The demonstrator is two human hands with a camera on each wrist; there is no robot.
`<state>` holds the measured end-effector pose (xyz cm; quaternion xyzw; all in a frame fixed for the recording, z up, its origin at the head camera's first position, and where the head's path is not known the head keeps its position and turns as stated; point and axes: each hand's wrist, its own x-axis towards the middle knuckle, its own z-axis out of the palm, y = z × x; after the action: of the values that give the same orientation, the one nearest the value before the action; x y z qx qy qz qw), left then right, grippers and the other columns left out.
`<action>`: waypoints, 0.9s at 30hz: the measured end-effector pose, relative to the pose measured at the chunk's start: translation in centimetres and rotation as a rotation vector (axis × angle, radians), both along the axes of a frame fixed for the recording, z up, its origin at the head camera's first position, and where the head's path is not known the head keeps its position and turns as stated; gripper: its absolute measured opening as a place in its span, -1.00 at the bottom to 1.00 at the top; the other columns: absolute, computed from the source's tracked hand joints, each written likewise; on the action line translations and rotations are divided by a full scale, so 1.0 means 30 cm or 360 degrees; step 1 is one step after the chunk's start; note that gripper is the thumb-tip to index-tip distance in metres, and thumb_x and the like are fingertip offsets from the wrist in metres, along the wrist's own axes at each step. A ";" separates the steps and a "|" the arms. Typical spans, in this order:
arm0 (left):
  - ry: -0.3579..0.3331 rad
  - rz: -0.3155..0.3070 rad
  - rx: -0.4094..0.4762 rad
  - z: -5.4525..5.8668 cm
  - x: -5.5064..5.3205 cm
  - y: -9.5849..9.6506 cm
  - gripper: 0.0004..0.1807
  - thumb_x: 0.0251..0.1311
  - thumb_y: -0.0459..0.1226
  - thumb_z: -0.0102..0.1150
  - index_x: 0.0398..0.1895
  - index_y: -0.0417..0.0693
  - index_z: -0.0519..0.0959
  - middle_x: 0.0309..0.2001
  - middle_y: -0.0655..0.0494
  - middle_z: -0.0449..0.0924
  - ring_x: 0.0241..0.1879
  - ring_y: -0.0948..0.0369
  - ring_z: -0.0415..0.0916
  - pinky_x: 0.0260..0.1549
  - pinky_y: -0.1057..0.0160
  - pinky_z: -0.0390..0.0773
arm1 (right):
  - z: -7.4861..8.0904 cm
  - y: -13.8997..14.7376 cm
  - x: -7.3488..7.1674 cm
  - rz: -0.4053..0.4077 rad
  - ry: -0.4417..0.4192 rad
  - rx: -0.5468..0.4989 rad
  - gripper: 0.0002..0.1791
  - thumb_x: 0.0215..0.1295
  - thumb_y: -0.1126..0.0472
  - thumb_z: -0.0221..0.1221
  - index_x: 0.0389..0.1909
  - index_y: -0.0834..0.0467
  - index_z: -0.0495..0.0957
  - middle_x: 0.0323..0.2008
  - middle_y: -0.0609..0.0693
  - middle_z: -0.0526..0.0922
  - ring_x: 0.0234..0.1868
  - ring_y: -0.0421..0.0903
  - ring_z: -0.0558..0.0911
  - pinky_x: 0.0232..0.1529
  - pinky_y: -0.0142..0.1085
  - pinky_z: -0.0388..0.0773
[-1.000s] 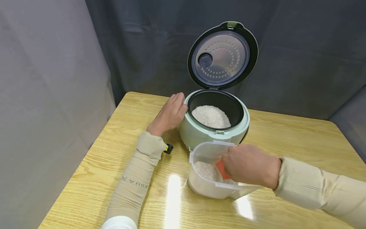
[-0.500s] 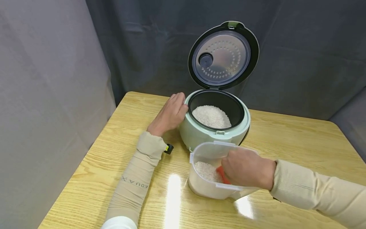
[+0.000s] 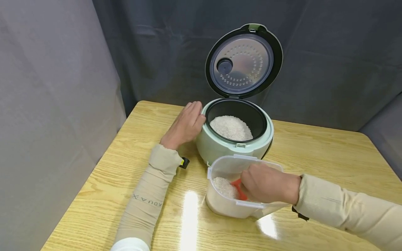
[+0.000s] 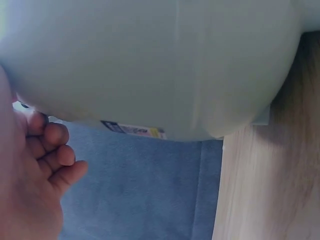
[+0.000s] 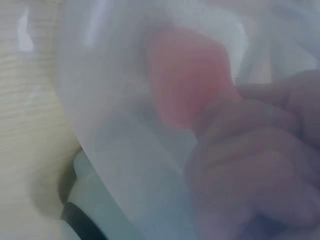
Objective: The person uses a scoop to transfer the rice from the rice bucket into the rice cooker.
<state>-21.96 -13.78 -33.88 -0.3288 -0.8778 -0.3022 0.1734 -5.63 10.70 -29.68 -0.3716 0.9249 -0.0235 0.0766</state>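
A mint-green rice cooker (image 3: 216, 148) stands with its lid (image 3: 245, 62) raised and white rice (image 3: 231, 128) heaped in its dark inner pot (image 3: 255, 120). My left hand (image 3: 185, 125) rests against the cooker's upper left side; in the left wrist view its fingers (image 4: 56, 134) are loosely bent beside the cooker. In front of the cooker is a clear plastic bin (image 3: 227, 207) with rice (image 3: 224, 186) in its left end. Inside it my right hand (image 3: 265, 183) grips a red scoop (image 3: 240, 191), its head at the rice. Blurred through the bin wall, the scoop also shows in the right wrist view.
Everything stands on a light wood table (image 3: 329, 164). A dark grey curtain (image 3: 333, 69) hangs behind it and a lighter grey one (image 3: 56, 104) on the left. The bin's front right corner extends toward my right sleeve (image 3: 326, 198).
My right hand has shifted a little left within the bin, and the scoop now sits farther left, against the rice. The left hand and the cooker have stayed put.
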 end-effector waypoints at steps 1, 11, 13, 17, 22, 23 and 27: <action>0.0007 0.0001 -0.0011 0.002 0.001 0.000 -0.82 0.34 -0.22 -0.29 -0.36 -0.13 0.26 -0.39 0.01 0.20 -0.29 0.04 0.22 -0.17 0.18 0.24 | 0.000 0.001 -0.002 0.0001 -0.0021 -0.0013 -0.59 0.17 0.25 0.23 -0.80 -0.05 0.34 -0.77 -0.32 0.12 -0.70 -0.30 0.18 -0.66 -0.42 0.15; 0.0051 0.0038 -0.0097 0.006 0.001 -0.002 -0.81 0.35 -0.22 -0.27 -0.36 -0.13 0.29 -0.39 0.00 0.24 -0.28 0.02 0.26 -0.17 0.16 0.28 | 0.003 0.000 -0.003 -0.0044 -0.0120 -0.0045 -0.56 0.17 0.29 0.20 -0.81 -0.06 0.29 -0.74 -0.33 0.04 -0.67 -0.28 0.07 -0.65 -0.42 0.04; 0.0065 0.0045 -0.0101 0.008 0.002 -0.003 -0.80 0.35 -0.22 -0.26 -0.37 -0.13 0.29 -0.39 0.00 0.25 -0.29 0.02 0.26 -0.19 0.16 0.29 | 0.002 -0.001 -0.002 -0.0054 -0.0122 -0.0043 -0.56 0.16 0.29 0.19 -0.81 -0.07 0.29 -0.74 -0.33 0.04 -0.67 -0.29 0.08 -0.65 -0.42 0.04; 0.0097 0.0061 -0.0113 0.013 0.005 -0.004 -0.79 0.35 -0.21 -0.25 -0.38 -0.12 0.30 -0.41 0.00 0.27 -0.32 0.02 0.26 -0.23 0.16 0.28 | 0.005 -0.001 -0.002 -0.0067 -0.0133 -0.0047 -0.56 0.17 0.29 0.18 -0.81 -0.07 0.28 -0.75 -0.33 0.05 -0.68 -0.29 0.08 -0.65 -0.42 0.04; 0.0105 0.0073 -0.0132 0.015 0.005 -0.005 -0.79 0.35 -0.21 -0.24 -0.38 -0.12 0.31 -0.42 0.01 0.28 -0.33 0.03 0.26 -0.25 0.17 0.28 | 0.001 -0.004 0.000 -0.0065 -0.0109 -0.0105 -0.56 0.22 0.29 0.17 -0.79 -0.08 0.31 -0.76 -0.32 0.12 -0.69 -0.33 0.11 -0.64 -0.44 0.08; 0.0104 0.0073 -0.0135 0.015 0.005 -0.005 -0.79 0.35 -0.20 -0.23 -0.38 -0.12 0.31 -0.42 0.01 0.28 -0.33 0.03 0.26 -0.25 0.17 0.28 | -0.001 -0.007 0.001 -0.0068 -0.0110 -0.0122 -0.56 0.24 0.28 0.16 -0.78 -0.08 0.31 -0.75 -0.32 0.13 -0.69 -0.34 0.11 -0.64 -0.45 0.09; 0.0102 0.0070 -0.0135 0.014 0.003 -0.005 -0.79 0.36 -0.21 -0.24 -0.38 -0.12 0.32 -0.42 0.00 0.28 -0.33 0.03 0.26 -0.25 0.17 0.28 | -0.009 -0.017 0.002 -0.0093 -0.0167 -0.0171 -0.57 0.30 0.26 0.13 -0.76 -0.08 0.32 -0.74 -0.31 0.15 -0.69 -0.35 0.13 -0.63 -0.46 0.09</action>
<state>-21.87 -13.93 -33.45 -0.3260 -0.8908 -0.2503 0.1940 -5.57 10.18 -29.94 -0.3462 0.9275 -0.0947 0.1043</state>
